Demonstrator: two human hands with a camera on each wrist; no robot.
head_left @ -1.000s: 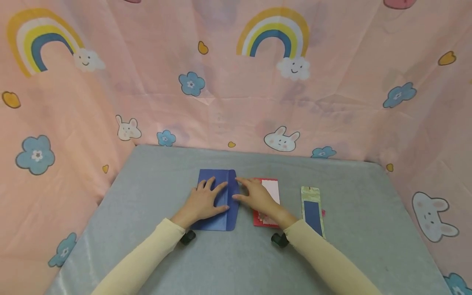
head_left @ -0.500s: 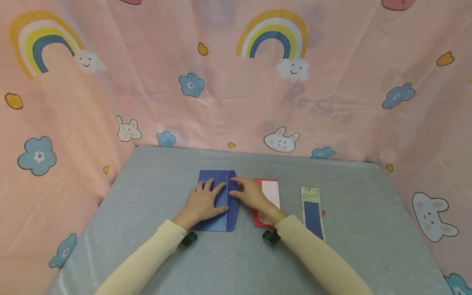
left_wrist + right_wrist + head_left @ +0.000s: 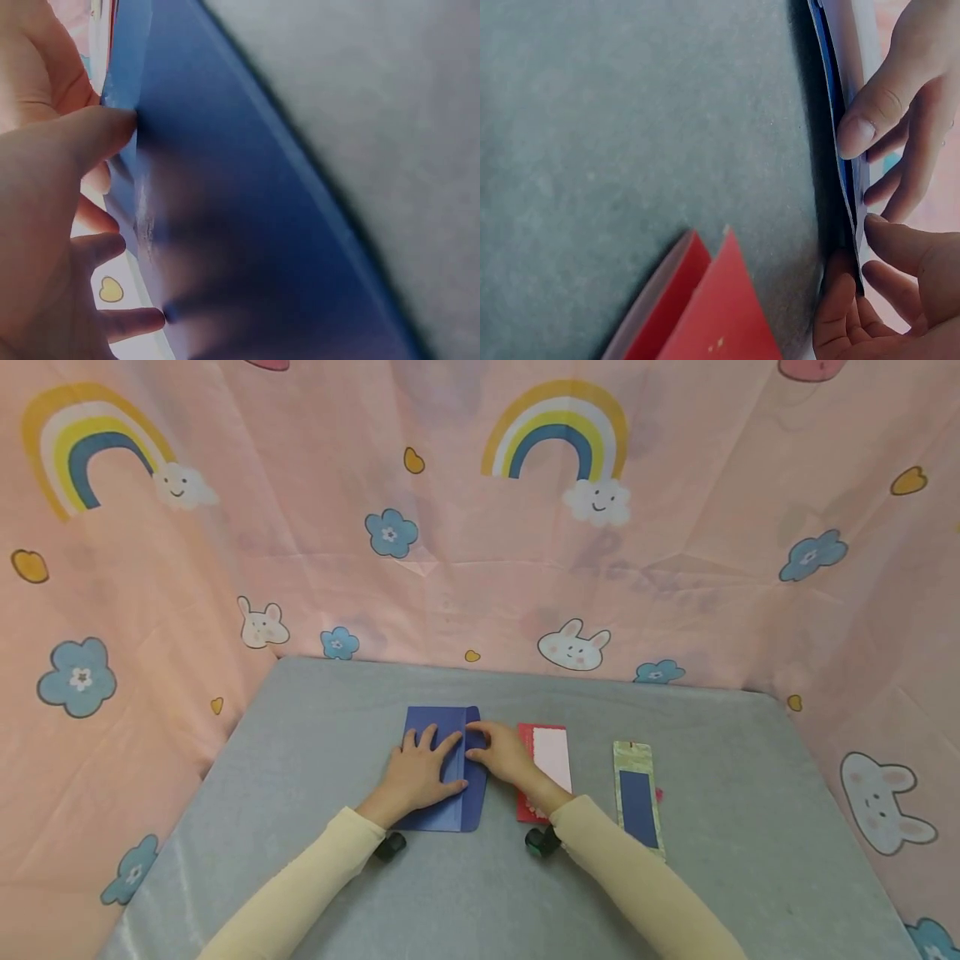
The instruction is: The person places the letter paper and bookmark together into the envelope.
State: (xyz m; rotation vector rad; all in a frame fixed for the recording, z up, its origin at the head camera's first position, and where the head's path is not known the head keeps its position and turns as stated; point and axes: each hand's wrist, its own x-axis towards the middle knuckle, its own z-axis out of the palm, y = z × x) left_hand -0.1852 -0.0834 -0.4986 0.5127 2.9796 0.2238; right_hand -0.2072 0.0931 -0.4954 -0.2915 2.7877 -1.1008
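Note:
A blue envelope (image 3: 441, 818) lies flat on the grey cloth, its flap toward the right. My left hand (image 3: 418, 777) rests on it with fingers spread, the thumb near the flap's fold. At the flap edge, my right hand (image 3: 504, 753) pinches the flap. In the right wrist view the flap's thin edge passes between the right thumb (image 3: 900, 244) and fingers curled beneath. The left wrist view shows the blue envelope (image 3: 232, 172) close up, with the left thumb (image 3: 105, 131) touching it. Under the right wrist lies a red card (image 3: 553, 752) with a white panel.
Farther right lies a greenish-gold strip (image 3: 633, 756) with a dark blue rectangle and a bit of pink at its side. Grey cloth (image 3: 735, 793) covers the table, and a pink printed curtain (image 3: 450, 593) rises behind and at both sides.
My right hand has shifted left from just beside the flap onto its edge, and its fingers have drawn together there. My left hand stays in place on the envelope.

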